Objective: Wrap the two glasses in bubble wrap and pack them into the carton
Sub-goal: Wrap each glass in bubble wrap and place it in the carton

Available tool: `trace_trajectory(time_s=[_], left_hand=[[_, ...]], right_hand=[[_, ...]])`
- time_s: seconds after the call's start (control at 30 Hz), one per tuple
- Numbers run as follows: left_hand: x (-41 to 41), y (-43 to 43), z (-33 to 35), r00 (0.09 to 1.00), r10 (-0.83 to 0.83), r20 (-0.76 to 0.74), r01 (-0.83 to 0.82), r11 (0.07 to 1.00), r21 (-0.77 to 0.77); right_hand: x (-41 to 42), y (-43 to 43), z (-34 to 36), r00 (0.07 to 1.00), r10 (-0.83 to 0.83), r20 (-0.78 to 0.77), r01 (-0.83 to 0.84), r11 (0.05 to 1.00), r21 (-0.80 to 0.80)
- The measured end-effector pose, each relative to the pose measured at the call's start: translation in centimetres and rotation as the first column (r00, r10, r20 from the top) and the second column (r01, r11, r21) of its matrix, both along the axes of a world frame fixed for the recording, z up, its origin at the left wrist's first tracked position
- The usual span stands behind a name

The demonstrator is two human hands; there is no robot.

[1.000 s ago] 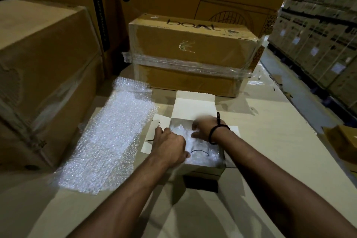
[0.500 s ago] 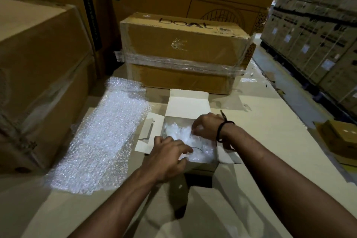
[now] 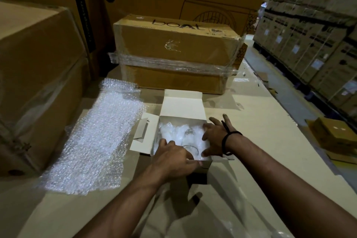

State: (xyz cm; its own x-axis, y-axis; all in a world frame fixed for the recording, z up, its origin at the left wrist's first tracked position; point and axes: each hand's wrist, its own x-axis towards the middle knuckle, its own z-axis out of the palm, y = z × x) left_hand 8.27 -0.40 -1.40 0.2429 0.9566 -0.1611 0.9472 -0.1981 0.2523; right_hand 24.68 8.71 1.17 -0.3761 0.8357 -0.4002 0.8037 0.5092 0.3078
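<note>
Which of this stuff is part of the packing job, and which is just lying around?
Job: white carton; wrapped glasses in it; bubble wrap sheet; left hand; right hand.
Lying about: boat box; small brown box; large carton on left.

Left hand (image 3: 172,158) and right hand (image 3: 214,137) touch the wrapped glasses (image 3: 185,133) inside the open carton (image 3: 181,104).

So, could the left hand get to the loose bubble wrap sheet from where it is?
Probably yes. The left hand is at the near rim of the white carton, and the bubble wrap sheet lies flat on that same side, with only the carton's open side flap between them.
</note>
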Motion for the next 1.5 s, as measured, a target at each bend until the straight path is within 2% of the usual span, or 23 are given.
trace_trajectory(time_s=[0.07,0.13,0.3,0.47,0.53,0.6,0.67,0.7,0.77,0.8,0.9,0.97,1.0,1.1,1.23,1.3,1.5], left_hand=[[-1.0,-0.2,-0.1,0.999,0.034,0.000,-0.034,0.986,0.161],[-1.7,-0.3,-0.4,0.998,0.058,-0.029,-0.050,0.975,0.218],[-1.2,-0.8,-0.6,0.988,0.083,-0.130,-0.074,0.995,0.069],[-2.2,-1.8,-0.9,0.997,0.079,0.018,-0.081,0.986,0.143],[-3.5,-2.9,-1.8,0.979,0.076,0.189,-0.123,0.959,0.254],[-5.2,-4.3,-3.0,0.935,0.051,0.350,-0.216,0.866,0.451],[-7.4,-5.8,-4.4,0.890,0.076,0.449,-0.368,0.700,0.612],[-8.8,-6.4,-5.0,0.867,0.127,0.481,-0.446,0.626,0.639],[-11.6,-7.4,-6.0,0.823,0.261,0.504,-0.556,0.548,0.624],[-13.1,-7.8,-6.5,0.801,0.338,0.494,-0.595,0.542,0.593],[-16.5,-8.4,-7.8,0.753,0.555,0.353,-0.657,0.608,0.445],[-18.1,-8.4,-8.1,0.768,0.603,0.215,-0.636,0.684,0.356],[-18.8,-8.4,-8.2,0.793,0.595,0.133,-0.604,0.736,0.306],[-20.3,-8.0,-8.5,0.856,0.513,-0.061,-0.500,0.853,0.153],[-21.5,-7.1,-7.3,0.880,0.475,-0.012,-0.460,0.857,0.230],[-22.3,-6.1,-7.0,0.871,0.491,0.027,-0.481,0.840,0.250],[-24.2,-2.9,-7.5,0.879,0.475,0.037,-0.471,0.857,0.210]], right_hand=[[0.5,-0.3,0.2,1.000,-0.005,0.012,0.005,1.000,0.012],[0.4,-0.6,-0.3,0.999,0.006,0.037,-0.008,0.999,0.033],[-0.8,-0.6,-2.3,0.999,-0.003,0.043,0.000,0.998,0.061],[-0.5,-0.5,-2.3,1.000,0.009,0.024,-0.011,0.998,0.055],[-0.4,-0.7,-1.4,1.000,0.001,-0.026,0.000,0.999,0.044],[-0.8,-1.3,-0.4,0.987,-0.018,-0.158,0.025,0.999,0.043],[-1.7,-2.6,0.4,0.923,0.013,-0.385,0.030,0.994,0.106],[-2.4,-3.6,0.8,0.859,0.050,-0.509,0.028,0.989,0.145],[-4.2,-6.3,1.3,0.710,0.105,-0.697,0.017,0.986,0.165],[-5.4,-7.8,1.2,0.650,0.120,-0.751,-0.008,0.988,0.151],[-9.5,-12.6,-0.9,0.486,0.126,-0.865,-0.085,0.992,0.097],[-12.5,-14.5,-3.3,0.412,0.144,-0.900,-0.112,0.988,0.107],[-14.1,-15.0,-4.7,0.423,0.131,-0.897,-0.131,0.988,0.083],[-18.0,-14.8,-7.9,0.581,0.049,-0.813,-0.132,0.991,-0.035],[-20.5,-13.3,-10.9,0.762,-0.002,-0.648,-0.025,0.999,-0.033],[-20.6,-13.8,-11.8,0.781,-0.007,-0.624,0.005,1.000,-0.005],[-20.6,-13.9,-12.7,0.758,0.001,-0.652,0.036,0.998,0.043]])
